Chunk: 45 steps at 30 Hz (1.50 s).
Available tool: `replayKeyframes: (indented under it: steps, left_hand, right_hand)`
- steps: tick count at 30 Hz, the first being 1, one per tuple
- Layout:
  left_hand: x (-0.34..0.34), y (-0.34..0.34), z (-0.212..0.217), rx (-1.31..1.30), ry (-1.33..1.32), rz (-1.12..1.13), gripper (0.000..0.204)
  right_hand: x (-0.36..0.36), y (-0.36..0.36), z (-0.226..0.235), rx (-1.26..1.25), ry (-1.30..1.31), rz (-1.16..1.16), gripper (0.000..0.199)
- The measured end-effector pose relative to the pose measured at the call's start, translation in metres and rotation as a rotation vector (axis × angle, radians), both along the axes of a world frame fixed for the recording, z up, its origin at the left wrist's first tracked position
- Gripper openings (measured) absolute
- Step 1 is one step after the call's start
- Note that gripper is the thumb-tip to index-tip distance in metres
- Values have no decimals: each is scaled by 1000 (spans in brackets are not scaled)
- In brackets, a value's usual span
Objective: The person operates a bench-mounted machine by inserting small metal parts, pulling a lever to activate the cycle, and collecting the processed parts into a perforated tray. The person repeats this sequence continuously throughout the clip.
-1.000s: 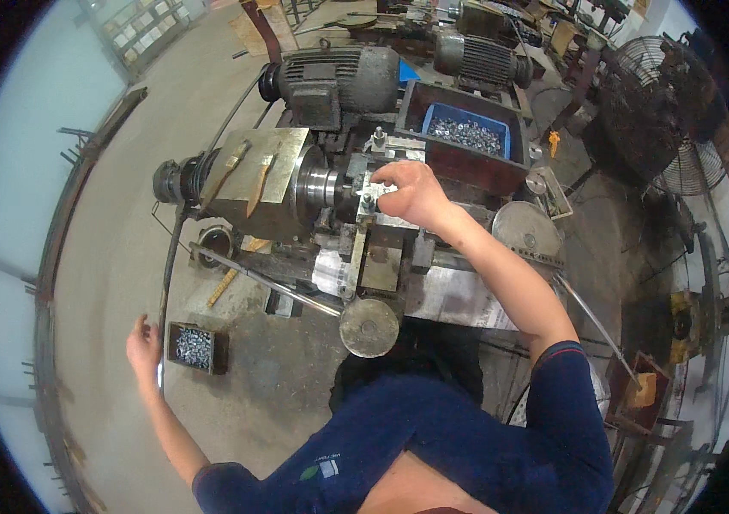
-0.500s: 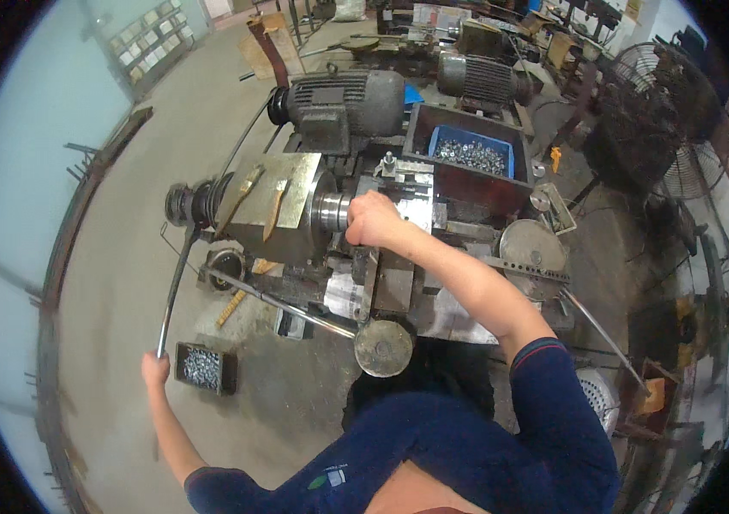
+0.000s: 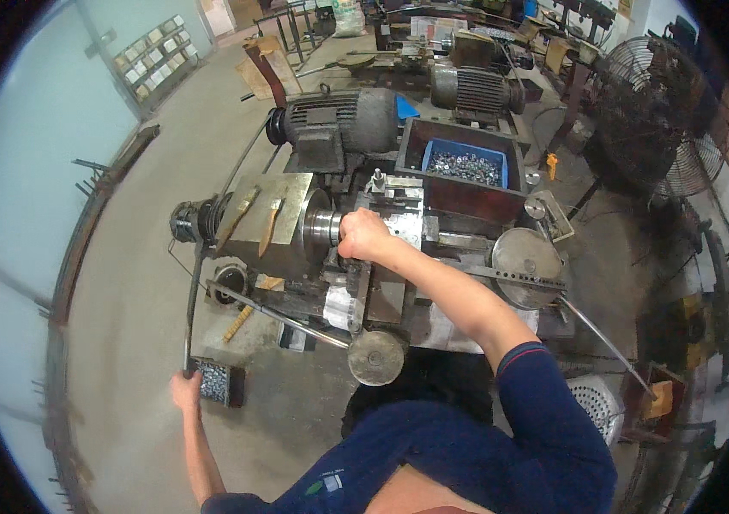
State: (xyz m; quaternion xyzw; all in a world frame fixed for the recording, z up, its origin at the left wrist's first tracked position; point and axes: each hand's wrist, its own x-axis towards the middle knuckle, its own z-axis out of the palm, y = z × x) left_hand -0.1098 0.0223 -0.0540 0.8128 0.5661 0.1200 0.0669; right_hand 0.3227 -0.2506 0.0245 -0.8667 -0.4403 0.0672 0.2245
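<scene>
My left hand [image 3: 184, 390] is closed round the lower end of a long metal lever [image 3: 190, 321], which runs up to the belt pulley end of a small lathe. Beside that hand, on the floor, stands a dark bin [image 3: 236, 385] of small metal parts. At the lathe's bright round spindle nose [image 3: 323, 228], my right hand [image 3: 363, 235] has its fingers curled in against the front; whatever they hold is hidden. Two wooden-handled tools, a left one [image 3: 237, 219] and a right one [image 3: 271, 226], lie on the headstock cover [image 3: 291, 190].
Behind the lathe sits an electric motor [image 3: 343, 120]. A blue tray [image 3: 467, 144] of metal parts stands in a brown box [image 3: 476, 199]. A round handwheel [image 3: 376, 358] juts toward me. Right of it are a round metal disc [image 3: 527, 257] and a large fan [image 3: 647, 111].
My left hand and the lever's lower end have swung right, closer to the floor bin. My right hand stays at the spindle nose. The whole view has shifted slightly.
</scene>
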Motion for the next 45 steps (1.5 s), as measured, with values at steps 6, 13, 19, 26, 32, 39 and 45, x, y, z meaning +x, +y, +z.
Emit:
replayKeyframes:
  steps: [6,13,19,26,32,39,45]
  left_hand:
    - [25,-75,2,162,-79,82,39]
    - [42,-96,12,43,-26,22,46]
    - [52,-93,63,97,270,-394,38]
    - [208,-204,124,-513,-490,-992,27]
    - [252,-260,103,-854,-470,-1246,25]
    - [227,-278,71,-1716,-831,-930,33]
    - [217,-292,52,-1792,-853,-840,34]
  right_hand:
    - [3,4,-11,88,-58,-9,20]
    - [5,-16,-9,156,-356,57,16]
    - [-57,-80,23,614,-290,245,16]
    - [-112,-124,33,639,-279,306,21]
    - [-115,-153,30,588,-307,285,21]
    - [-131,-170,21,696,0,282,31]
    - [-140,-180,8,726,33,240,27]
